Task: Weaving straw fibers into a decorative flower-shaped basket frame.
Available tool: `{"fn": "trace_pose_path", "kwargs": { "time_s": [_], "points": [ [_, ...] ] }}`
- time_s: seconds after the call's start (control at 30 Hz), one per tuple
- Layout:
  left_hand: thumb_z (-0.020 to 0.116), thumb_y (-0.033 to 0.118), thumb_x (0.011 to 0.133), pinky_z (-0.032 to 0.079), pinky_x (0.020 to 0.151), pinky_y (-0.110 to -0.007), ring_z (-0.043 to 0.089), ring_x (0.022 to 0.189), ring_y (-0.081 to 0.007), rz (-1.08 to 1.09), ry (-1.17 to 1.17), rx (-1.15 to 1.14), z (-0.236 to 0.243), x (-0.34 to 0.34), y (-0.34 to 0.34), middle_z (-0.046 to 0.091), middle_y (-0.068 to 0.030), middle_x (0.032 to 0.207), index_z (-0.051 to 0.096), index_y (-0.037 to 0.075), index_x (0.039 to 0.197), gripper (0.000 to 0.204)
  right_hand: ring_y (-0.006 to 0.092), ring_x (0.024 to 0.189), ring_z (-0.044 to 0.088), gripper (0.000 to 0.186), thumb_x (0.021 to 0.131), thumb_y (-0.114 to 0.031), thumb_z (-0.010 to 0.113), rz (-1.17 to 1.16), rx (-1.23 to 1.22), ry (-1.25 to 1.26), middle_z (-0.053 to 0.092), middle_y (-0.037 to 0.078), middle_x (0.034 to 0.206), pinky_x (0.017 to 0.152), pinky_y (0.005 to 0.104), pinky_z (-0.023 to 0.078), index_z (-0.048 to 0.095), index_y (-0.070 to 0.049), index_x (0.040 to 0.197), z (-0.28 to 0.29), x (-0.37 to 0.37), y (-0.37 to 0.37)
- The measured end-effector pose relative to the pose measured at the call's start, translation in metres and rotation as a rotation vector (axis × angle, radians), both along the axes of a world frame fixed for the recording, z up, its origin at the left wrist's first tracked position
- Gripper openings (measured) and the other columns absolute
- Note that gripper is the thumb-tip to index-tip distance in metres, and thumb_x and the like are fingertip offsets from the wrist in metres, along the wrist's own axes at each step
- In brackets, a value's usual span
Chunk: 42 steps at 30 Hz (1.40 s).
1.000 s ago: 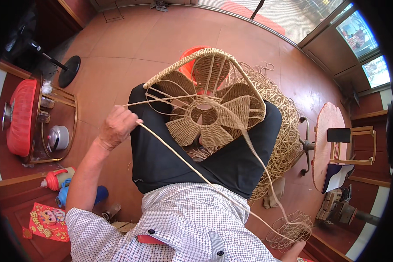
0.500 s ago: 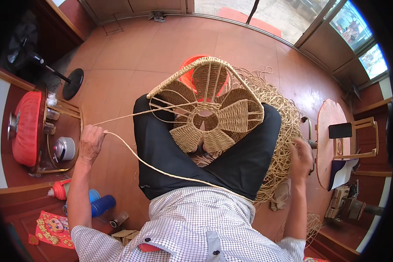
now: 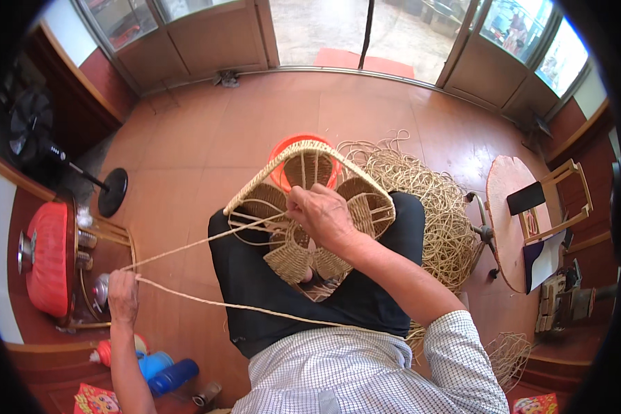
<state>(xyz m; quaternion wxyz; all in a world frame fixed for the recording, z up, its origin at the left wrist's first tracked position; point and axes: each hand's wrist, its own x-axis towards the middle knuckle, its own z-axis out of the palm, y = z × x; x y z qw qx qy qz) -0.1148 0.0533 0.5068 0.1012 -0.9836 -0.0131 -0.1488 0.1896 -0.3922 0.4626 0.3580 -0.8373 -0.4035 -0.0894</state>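
tan woven frame [image 3: 310,214], orange bucket [image 3: 283,148], checked shirt [image 3: 366,372]

A reddish-brown tiled floor [image 3: 207,138] carries a heap of loose straw cord [image 3: 435,200] at three o'clock, an orange basin [image 3: 283,148] at twelve, a fan base [image 3: 112,192] at nine.

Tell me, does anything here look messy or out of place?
Mostly the loose cord heaped in a tangle on the floor beside the person's right knee. The woven frame on the lap looks tidy, only half filled.
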Motion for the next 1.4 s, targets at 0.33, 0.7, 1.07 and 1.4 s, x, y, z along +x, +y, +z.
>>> {"fn": "trace_pose_path", "kwargs": {
  "time_s": [0.33, 0.7, 1.07, 1.4],
  "points": [
    [0.066, 0.014, 0.106, 0.052, 0.076, -0.044, 0.067, 0.086, -0.0338, 0.486, -0.069, -0.226, 0.064, -0.086, 0.177, 0.067, -0.0146, 0.094, 0.065, 0.004, 0.094, 0.015, 0.027, 0.081, 0.069, 0.016, 0.098, -0.014, 0.068, -0.126, -0.04, -0.144, 0.068, 0.006, 0.078, 0.077, 0.0433, 0.053, 0.058, -0.01, 0.109, -0.012, -0.005, 0.012],
    [0.076, 0.006, 0.091, 0.06, 0.087, -0.038, 0.077, 0.092, -0.0245, 0.516, 0.119, -0.65, 0.033, -0.011, 0.063, 0.077, -0.0128, 0.098, 0.074, -0.003, 0.107, 0.019, 0.0253, 0.071, 0.074, 0.069, 0.091, -0.009, 0.067, -0.286, -0.157, -0.234, 0.068, 0.007, 0.073, 0.07, 0.0387, 0.059, 0.048, 0.007, 0.156, -0.009, -0.007, 0.031],
    [0.074, 0.009, 0.102, 0.058, 0.084, -0.032, 0.075, 0.091, -0.0162, 0.124, 0.054, -1.185, -0.007, 0.101, -0.242, 0.079, -0.0087, 0.097, 0.078, 0.0, 0.111, 0.013, 0.0358, 0.087, 0.077, 0.061, 0.097, -0.006, 0.072, -0.231, 0.29, 0.049, 0.07, 0.018, 0.107, 0.074, 0.0443, 0.062, 0.051, -0.005, 0.154, -0.002, -0.021, 0.029],
    [0.072, 0.001, 0.099, 0.058, 0.091, -0.042, 0.073, 0.1, -0.031, -0.245, -0.292, -0.863, -0.033, 0.201, -0.294, 0.074, -0.0119, 0.106, 0.075, 0.002, 0.113, 0.014, 0.0115, 0.073, 0.062, 0.024, 0.112, -0.007, 0.061, -0.11, 0.385, 0.5, 0.064, 0.006, 0.081, 0.069, 0.0295, 0.054, 0.061, -0.001, 0.135, 0.01, -0.021, -0.04]
  ]
}}
